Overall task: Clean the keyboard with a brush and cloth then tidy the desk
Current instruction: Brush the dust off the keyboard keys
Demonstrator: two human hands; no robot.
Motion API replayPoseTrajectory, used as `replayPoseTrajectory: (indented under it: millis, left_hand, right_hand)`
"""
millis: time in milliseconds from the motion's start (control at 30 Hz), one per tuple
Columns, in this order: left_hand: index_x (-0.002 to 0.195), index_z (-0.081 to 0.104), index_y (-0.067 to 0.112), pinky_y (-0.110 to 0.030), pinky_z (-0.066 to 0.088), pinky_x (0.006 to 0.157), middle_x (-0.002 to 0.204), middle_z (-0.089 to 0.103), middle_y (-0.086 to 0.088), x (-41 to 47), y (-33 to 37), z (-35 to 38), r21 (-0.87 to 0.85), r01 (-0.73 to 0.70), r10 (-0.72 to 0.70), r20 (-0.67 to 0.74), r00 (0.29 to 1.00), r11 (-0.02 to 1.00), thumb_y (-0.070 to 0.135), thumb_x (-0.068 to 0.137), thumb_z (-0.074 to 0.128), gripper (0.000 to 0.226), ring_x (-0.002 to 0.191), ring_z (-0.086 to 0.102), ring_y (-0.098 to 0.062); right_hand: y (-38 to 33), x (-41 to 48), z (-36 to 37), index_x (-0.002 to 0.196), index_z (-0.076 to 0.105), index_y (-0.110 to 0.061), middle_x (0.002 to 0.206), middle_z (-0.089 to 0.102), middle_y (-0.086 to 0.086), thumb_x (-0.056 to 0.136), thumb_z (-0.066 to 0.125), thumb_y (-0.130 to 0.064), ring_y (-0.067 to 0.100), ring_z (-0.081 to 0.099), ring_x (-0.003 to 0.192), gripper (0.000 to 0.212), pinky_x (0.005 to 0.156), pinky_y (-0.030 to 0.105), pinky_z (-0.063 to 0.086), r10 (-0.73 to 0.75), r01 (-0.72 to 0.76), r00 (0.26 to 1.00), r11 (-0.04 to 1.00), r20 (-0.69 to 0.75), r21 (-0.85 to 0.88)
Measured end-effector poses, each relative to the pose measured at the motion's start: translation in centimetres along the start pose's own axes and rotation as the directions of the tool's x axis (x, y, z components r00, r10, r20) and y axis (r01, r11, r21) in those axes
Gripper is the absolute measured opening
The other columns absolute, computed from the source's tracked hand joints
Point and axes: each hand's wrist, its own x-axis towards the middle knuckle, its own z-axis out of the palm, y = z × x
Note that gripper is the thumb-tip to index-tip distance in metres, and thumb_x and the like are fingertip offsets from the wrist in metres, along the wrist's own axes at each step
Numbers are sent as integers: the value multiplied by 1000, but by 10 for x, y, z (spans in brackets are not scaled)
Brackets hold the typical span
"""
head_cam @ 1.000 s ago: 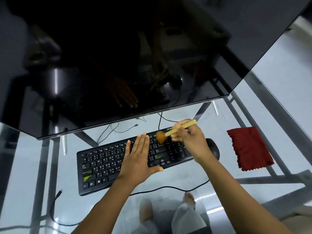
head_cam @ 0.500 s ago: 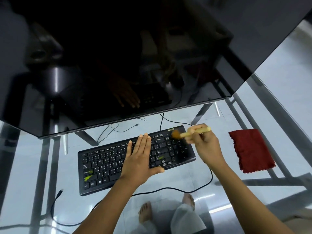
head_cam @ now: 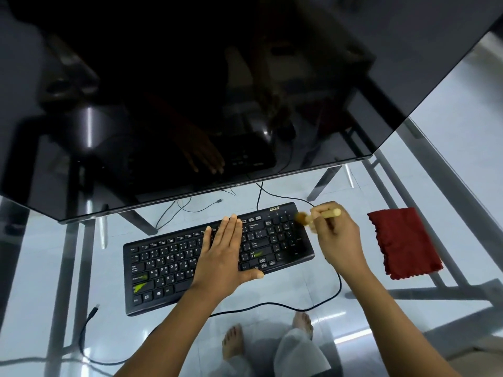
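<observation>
A black keyboard (head_cam: 174,262) lies on the glass desk (head_cam: 313,289) below the monitor. My left hand (head_cam: 223,257) rests flat on its middle keys, fingers straight. My right hand (head_cam: 337,240) grips a small wooden-handled brush (head_cam: 324,214) whose brown bristles touch the keyboard's top right corner by the number pad. A dark red cloth (head_cam: 402,240) lies folded on the glass to the right of the keyboard, apart from both hands.
A large dark monitor (head_cam: 190,91) leans over the back of the desk. A black cable (head_cam: 272,306) loops in front of the keyboard and a loose plug end (head_cam: 94,311) lies at the left. My feet show through the glass.
My right hand has swept the brush rightward across the keyboard's top row to its right corner, now covering the mouse. My left hand has stayed flat on the keys.
</observation>
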Motion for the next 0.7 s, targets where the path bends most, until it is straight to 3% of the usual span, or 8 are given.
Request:
replayPoseTrajectory:
  millis: [100, 200, 267, 367, 433, 533, 667, 700]
  left_hand:
    - [151, -16, 14, -43, -16, 116, 156, -24, 2, -1, 0, -2, -3, -6, 6, 13, 1000, 1000, 90, 66, 32, 123, 144, -24, -14]
    - [152, -12, 13, -44, -15, 116, 159, -20, 0, -3, -2, -5, -6, -10, 10, -4, 1000, 1000, 85, 71, 32, 117, 145, -22, -15]
    - [152, -11, 12, -44, -17, 115, 159, -18, -1, -7, -6, -8, -4, 4, -4, -19, 1000, 1000, 81, 75, 32, 112, 145, -21, -15]
    - [152, -14, 12, -43, -19, 114, 160, -19, -1, -15, -16, -11, 21, 35, -35, -9, 999, 999, 78, 80, 37, 110, 145, -21, -15]
    - [152, -14, 12, -43, -20, 114, 160, -18, -1, -22, -23, -12, 13, 57, -57, -13, 998, 998, 77, 81, 40, 110, 146, -21, -15]
    - [153, -10, 13, -43, -20, 114, 161, -14, -1, -30, -34, -14, -12, 86, -86, -39, 996, 996, 77, 79, 41, 110, 147, -18, -13]
    - [154, -5, 14, -41, -19, 116, 161, -11, 2, -47, -54, -10, -56, 118, -122, -87, 989, 991, 82, 75, 27, 109, 146, -18, -10]
    - [154, -1, 14, -39, -19, 116, 161, -8, 3, -52, -58, -7, -76, 125, -133, -111, 985, 989, 84, 74, 24, 109, 147, -15, -9]
  right_hand:
    - [-4, -7, 8, 90, 61, -13, 81, 71, 0, 96, 53, -12, 8, 66, 68, 10, 68, 12, 53, 1, 9, 973, 999, 231, -44]
    - [-7, -4, 15, 91, 62, -18, 93, 63, -3, 94, 56, -11, 2, 61, 78, 9, 69, 2, 41, -10, 7, 999, 998, -49, -65]
    - [-16, -3, 22, 92, 61, -16, 93, 69, 0, 95, 56, -12, 11, 67, 83, 7, 78, 16, 51, 20, -16, 999, 994, -40, 108]
    - [-30, -7, 43, 95, 64, -12, 93, 72, 9, 96, 55, -12, 26, 70, 85, 9, 82, 39, 58, -54, -22, 930, 979, 363, 203]
    - [-31, -12, 57, 94, 67, -18, 97, 69, 1, 93, 58, -12, 17, 68, 88, 11, 84, 33, 55, -124, 90, 919, 990, 373, 106]
    - [-40, -17, 63, 96, 68, -16, 99, 65, -4, 92, 59, -9, 7, 63, 92, 12, 85, 17, 48, -151, 137, 977, 986, 152, 98]
    - [-43, -31, 72, 94, 63, -10, 83, 74, 3, 96, 54, -10, 17, 71, 79, 9, 78, 30, 59, -131, 97, 905, 990, 405, 102]
    - [-38, -34, 72, 94, 63, -11, 85, 73, 1, 96, 54, -10, 14, 70, 80, 9, 78, 31, 58, -109, 81, 914, 993, 390, 89]
